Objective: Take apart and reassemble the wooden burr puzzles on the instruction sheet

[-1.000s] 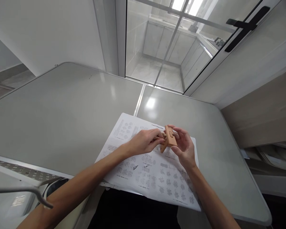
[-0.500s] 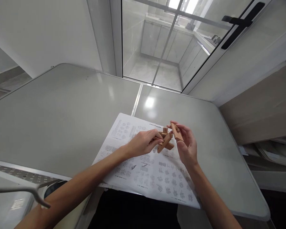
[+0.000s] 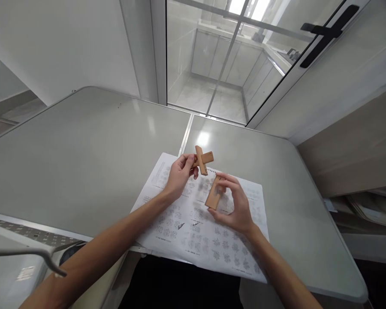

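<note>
My left hand point(image 3: 180, 174) is closed on the end of a cross-shaped assembly of interlocking wooden puzzle pieces point(image 3: 202, 160), held above the back edge of a printed sheet. My right hand point(image 3: 236, 206) grips a flat wooden puzzle piece point(image 3: 214, 195) by its two ends, between thumb and fingers; the piece is slightly blurred and apart from the assembly. Below both hands lies the white instruction sheet point(image 3: 209, 251), covered in small diagrams and captions, with dark pen marks near its middle.
The sheet rests on a grey folding table point(image 3: 83, 167) with a metal seam point(image 3: 187, 134) across it. Behind stands a glass door point(image 3: 209, 64) with a black handle point(image 3: 330, 34). Wooden shelving point(image 3: 357, 146) is at the right. A grey curved bar point(image 3: 28, 254) shows at lower left.
My left hand has moved up and left with the assembly, which is turned to show a cross. My right hand has moved left and down with the flat piece, away from the assembly.
</note>
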A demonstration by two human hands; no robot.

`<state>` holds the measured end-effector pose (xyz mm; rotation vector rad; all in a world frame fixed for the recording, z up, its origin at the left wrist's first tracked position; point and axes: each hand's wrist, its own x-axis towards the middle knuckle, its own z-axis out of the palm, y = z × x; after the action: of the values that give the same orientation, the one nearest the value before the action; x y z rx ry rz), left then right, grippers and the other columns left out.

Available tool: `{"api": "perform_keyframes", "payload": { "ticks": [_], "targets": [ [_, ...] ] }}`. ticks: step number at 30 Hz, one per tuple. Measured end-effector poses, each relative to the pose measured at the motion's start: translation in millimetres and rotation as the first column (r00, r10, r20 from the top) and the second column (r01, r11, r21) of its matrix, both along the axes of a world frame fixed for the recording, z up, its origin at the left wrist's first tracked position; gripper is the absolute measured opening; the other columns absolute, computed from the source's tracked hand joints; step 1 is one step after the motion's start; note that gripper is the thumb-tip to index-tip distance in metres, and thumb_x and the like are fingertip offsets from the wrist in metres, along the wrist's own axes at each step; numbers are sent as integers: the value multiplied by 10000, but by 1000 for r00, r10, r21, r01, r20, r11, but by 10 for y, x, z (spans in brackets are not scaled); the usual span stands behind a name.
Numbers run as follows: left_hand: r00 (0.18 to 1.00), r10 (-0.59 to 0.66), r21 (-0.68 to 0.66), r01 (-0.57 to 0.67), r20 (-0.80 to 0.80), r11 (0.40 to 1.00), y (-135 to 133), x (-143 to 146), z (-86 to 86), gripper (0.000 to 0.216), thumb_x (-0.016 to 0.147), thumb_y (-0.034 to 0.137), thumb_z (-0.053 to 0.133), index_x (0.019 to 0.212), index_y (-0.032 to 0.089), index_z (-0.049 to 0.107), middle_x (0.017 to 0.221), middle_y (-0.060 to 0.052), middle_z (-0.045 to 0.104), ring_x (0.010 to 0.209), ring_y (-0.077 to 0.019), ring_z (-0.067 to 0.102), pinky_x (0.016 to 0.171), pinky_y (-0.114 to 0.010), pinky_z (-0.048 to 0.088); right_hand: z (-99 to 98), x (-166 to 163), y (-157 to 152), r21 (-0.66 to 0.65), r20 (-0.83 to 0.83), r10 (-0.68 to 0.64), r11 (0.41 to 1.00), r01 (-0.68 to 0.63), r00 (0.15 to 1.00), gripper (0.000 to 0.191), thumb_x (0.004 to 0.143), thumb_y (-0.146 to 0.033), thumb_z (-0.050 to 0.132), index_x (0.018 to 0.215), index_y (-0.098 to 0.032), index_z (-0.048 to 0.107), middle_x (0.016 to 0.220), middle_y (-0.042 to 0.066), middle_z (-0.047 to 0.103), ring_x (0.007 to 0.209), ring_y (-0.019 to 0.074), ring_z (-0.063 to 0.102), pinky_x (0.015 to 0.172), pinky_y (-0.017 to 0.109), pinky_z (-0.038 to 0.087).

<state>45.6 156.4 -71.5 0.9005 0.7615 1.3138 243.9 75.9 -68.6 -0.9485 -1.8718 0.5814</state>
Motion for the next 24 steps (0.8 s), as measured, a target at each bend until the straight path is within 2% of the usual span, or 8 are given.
{"api": "perform_keyframes", "payload": {
  "ticks": [4, 8, 15, 20, 24],
  "targets": [
    [996, 29, -73, -23, 86, 997, 12, -1, -7, 381, 893, 497, 811, 967, 145, 687, 722, 25, 587, 637, -85, 543, 644, -238, 478, -38, -88, -34, -7, 155, 175, 984, -176, 972, 664, 820, -331, 864, 1384, -276, 517, 1497, 168, 556, 1382, 376, 567, 1123, 573, 498],
    [995, -6, -92, 15, 101, 996, -7, -7, 1, 385, 843, 427, 870, 1043, 136, 717, 783, 9, 628, 698, -98, 568, 722, -265, 481, -83, -126, -50, -82, 233, 261, 965, -249, 937, 674, 822, -345, 850, 1400, -255, 515, 1497, 170, 550, 1378, 355, 571, 1117, 521, 521],
    [996, -89, -60, 89, 5, 994, -31, -18, 6, 416, 854, 423, 852, 1122, 138, 711, 722, 9, 641, 686, -112, 567, 724, -281, 462, -124, -141, -14, -129, 312, 300, 953, -273, 901, 665, 837, -388, 861, 1401, -262, 532, 1451, 154, 581, 1345, 351, 557, 1118, 537, 508],
    [991, -125, -39, 124, -39, 992, -38, -10, 13, 428, 850, 457, 847, 1103, 141, 707, 686, 19, 634, 667, -106, 562, 712, -274, 443, -97, -122, 22, -199, 282, 330, 939, -282, 901, 737, 838, -478, 875, 1459, -279, 529, 1481, 137, 572, 1416, 359, 495, 1181, 557, 460],
    [990, -140, -51, 139, -23, 989, -38, -6, 23, 440, 836, 458, 857, 1102, 140, 708, 687, 21, 626, 666, -108, 561, 697, -273, 445, -112, -72, 34, -271, 234, 310, 931, -244, 922, 787, 858, -535, 847, 1524, -307, 494, 1565, 128, 503, 1490, 361, 440, 1227, 564, 416]
  ]
}}
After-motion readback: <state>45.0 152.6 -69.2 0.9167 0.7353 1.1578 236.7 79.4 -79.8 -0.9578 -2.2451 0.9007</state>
